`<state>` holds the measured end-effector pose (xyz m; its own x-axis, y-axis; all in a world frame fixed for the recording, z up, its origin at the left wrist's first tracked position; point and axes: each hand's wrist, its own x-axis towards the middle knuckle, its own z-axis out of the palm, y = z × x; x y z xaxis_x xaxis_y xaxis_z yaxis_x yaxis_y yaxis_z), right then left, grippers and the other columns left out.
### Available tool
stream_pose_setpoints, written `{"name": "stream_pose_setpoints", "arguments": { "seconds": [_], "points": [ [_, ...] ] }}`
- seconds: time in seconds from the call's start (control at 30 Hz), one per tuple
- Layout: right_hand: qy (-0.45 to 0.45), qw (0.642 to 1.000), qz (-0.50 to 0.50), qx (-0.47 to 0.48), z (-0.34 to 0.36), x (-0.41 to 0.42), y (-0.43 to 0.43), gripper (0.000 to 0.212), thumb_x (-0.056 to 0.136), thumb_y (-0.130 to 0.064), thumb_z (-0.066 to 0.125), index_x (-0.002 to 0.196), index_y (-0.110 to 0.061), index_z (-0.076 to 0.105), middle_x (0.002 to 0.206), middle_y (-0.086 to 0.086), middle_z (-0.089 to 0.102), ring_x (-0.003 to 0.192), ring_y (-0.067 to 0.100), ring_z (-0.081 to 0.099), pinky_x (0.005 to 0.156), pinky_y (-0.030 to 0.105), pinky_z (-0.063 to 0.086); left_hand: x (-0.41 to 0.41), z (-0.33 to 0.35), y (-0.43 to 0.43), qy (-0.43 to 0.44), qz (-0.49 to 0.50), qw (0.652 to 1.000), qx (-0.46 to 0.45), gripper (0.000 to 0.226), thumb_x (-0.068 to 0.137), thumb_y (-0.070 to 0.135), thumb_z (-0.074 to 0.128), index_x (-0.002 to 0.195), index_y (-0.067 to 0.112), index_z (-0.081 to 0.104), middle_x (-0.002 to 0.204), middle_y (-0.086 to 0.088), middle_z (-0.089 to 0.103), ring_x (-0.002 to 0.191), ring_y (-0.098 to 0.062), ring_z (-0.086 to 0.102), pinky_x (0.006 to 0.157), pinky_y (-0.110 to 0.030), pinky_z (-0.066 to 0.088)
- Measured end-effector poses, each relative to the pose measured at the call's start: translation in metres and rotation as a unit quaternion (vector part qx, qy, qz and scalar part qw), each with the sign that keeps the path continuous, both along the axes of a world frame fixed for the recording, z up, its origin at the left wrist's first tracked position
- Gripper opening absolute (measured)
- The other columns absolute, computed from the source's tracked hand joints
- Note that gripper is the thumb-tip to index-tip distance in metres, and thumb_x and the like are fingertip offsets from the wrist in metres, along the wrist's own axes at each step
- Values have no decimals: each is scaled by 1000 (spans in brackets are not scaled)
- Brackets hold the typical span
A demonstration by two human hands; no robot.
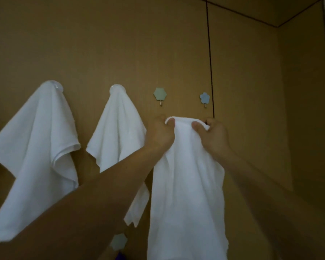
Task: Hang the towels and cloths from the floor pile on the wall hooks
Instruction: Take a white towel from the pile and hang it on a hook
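Against the tan wall (101, 44), in the head view, both arms reach up with a white towel (186, 184) held between the hands. The left hand (160, 133) curls its fingers round the towel's top edge at the ten o'clock corner. The right hand (217, 136) grips the same edge at the two o'clock corner, thumb pressed on the cloth. The rest of the towel hangs toward six o'clock and runs out of frame.

At twelve o'clock from the left hand, near but apart from it, sits a green hook (160, 94) with a short metal peg. At eleven o'clock from the right hand is a blue hook (204, 97) (flower-shaped). The towel's top edge lies below both and touches neither.

Toward nine o'clock hang the near hung towel (118, 132) and, beyond it, the far hung towel (39, 151), each draped from a clear domed hook. A black cable (210, 72) runs down the wall just at three o'clock of the blue hook. Low at six o'clock, a second green hook (118, 241) shows, blurred.
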<state>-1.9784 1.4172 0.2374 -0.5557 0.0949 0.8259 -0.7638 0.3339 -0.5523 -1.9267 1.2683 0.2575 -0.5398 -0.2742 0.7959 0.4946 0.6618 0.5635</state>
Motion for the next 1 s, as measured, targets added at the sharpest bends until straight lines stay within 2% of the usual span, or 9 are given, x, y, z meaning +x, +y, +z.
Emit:
{"name": "stream_pose_setpoints", "arguments": {
  "seconds": [0.13,0.33,0.5,0.6,0.7,0.8,0.87,0.9,1.0],
  "points": [
    [35,998,42,-5,41,-41,-15,31,90,-43,59,86,-12,62,83,6,65,80,27,63,69,40,51,-27,45,-14,51,72,996,-33,28,98,32,46,104,9,61,90,-1,59,85,-20,57,71,-28,42],
    [80,995,58,17,105,-87,-55,22,90,-42,59,86,-20,61,82,-1,63,78,21,62,62,29,43,-59,90,-46,73,231,968,-65,26,97,31,47,95,9,61,83,-1,56,78,-20,54,68,-28,37],
    [80,995,44,43,122,-109,-79,21,91,-43,58,90,-22,62,80,-6,57,76,19,58,57,24,34,-73,105,-59,61,310,948,-52,33,95,34,50,111,8,62,100,-8,64,82,-20,53,68,-31,38],
    [54,997,43,43,124,-118,-79,25,85,-47,63,95,-24,64,85,-6,61,79,19,61,63,27,43,-78,101,-61,43,341,936,-76,34,92,39,52,107,9,60,95,-4,61,80,-20,55,63,-29,37],
    [-12,995,76,58,120,-123,-69,35,73,-45,73,96,-21,63,92,-2,64,83,21,62,73,34,51,-80,94,-66,-44,306,950,-43,30,87,40,58,92,10,60,83,-1,60,65,-14,52,48,-24,32],
    [-58,986,140,67,112,-117,-63,20,65,-28,76,67,-21,57,70,-2,58,66,20,57,61,31,44,-78,87,-60,-136,196,968,78,27,84,37,66,83,12,54,76,3,52,65,-11,49,47,-22,33],
    [-72,986,110,98,109,-110,-65,26,65,-25,71,54,-20,48,55,-3,49,54,18,49,52,26,34,-79,83,-56,-169,190,964,78,27,86,39,63,82,13,54,77,3,51,64,-10,47,47,-21,31],
    [-70,988,75,119,108,-107,-67,23,67,-29,71,58,-20,51,59,-3,51,57,18,50,52,24,33,-77,82,-54,-177,191,963,73,29,86,39,63,77,14,53,76,2,52,64,-11,48,47,-22,32],
    [18,981,-115,153,98,-100,-72,35,78,-48,67,98,-21,60,105,3,55,98,25,52,77,33,37,-68,80,-51,-197,254,947,-17,34,83,44,64,72,14,52,71,-1,55,61,-16,53,46,-26,34]
  ]
}}
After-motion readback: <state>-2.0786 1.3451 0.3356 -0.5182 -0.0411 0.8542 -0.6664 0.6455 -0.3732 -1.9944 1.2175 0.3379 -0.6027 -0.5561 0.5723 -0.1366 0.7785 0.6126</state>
